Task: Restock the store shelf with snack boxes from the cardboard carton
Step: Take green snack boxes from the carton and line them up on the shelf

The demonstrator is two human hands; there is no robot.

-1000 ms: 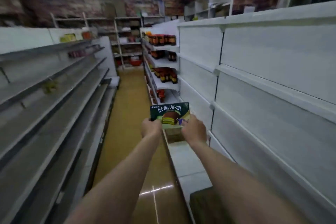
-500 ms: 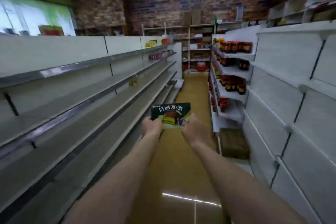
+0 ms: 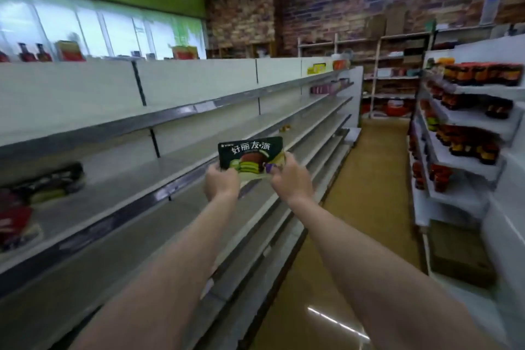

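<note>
Both hands are raised at arm's length: the left hand (image 3: 222, 185) is clamped on the lower left corner of a dark green, flat cardboard snack box (image 3: 251, 157), the right hand (image 3: 289, 181) on its lower right. It is held upright in mid-air, in front of the long grey metal shelf (image 3: 181, 176). Light, stiff and crushable is how it is judged, best gripped by its short edges. Fingers behind it are hidden. Blurred packs (image 3: 42, 187) at far left are hard to identify, and the brown cardboard carton (image 3: 460, 256) is cut off by shelving.
</note>
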